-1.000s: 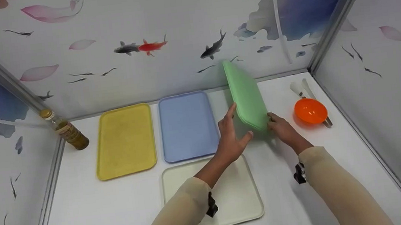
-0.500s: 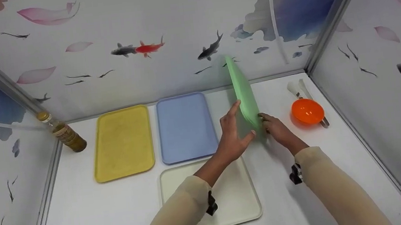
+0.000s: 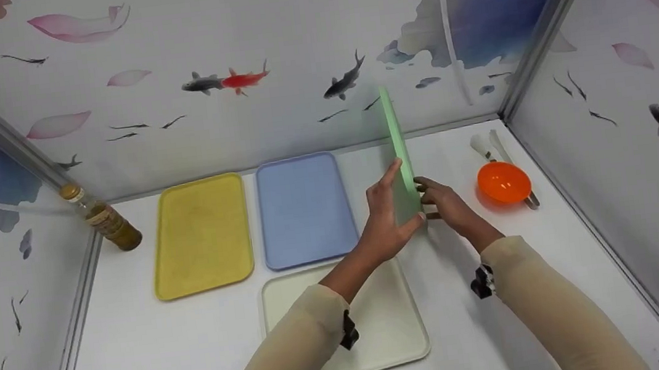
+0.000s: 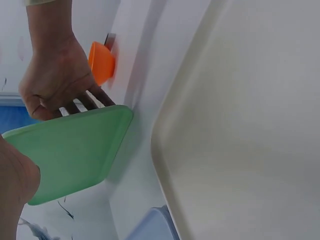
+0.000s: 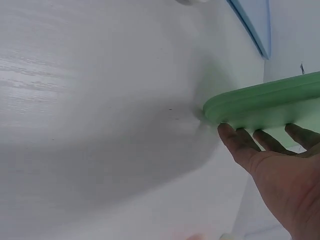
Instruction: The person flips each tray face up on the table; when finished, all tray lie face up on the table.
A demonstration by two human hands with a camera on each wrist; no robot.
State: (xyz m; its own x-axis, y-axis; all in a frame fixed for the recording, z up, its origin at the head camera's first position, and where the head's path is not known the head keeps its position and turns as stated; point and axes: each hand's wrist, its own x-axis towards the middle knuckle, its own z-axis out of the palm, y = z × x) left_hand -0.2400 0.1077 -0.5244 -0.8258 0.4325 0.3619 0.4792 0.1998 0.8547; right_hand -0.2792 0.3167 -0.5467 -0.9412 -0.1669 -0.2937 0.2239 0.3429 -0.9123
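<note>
A green tray (image 3: 395, 134) stands nearly upright, its edge toward the head camera, between my two hands. My left hand (image 3: 386, 216) lies against its left side, thumb and index finger extended along the near edge. From the right, the spread fingertips of my right hand (image 3: 449, 202) touch the other face; the right wrist view shows these fingers (image 5: 270, 142) against the tray's underside. In the left wrist view the tray's inner face (image 4: 75, 155) is bare. Close by lie a blue tray (image 3: 306, 209) and a cream tray (image 3: 383, 328), the latter partly under my left forearm.
A yellow tray (image 3: 200, 237) lies left of the blue one. At the far left stands an oil bottle (image 3: 107, 223) with a yellow cap. An orange bowl (image 3: 504, 182) sits at the right, with cutlery (image 3: 502, 146) partly hidden beneath it. Walls enclose the back and sides.
The green tray has turned from a slant showing its broad face to nearly upright and edge-on. My right hand has shifted left with it, its fingers now spread. My left hand has barely moved.
</note>
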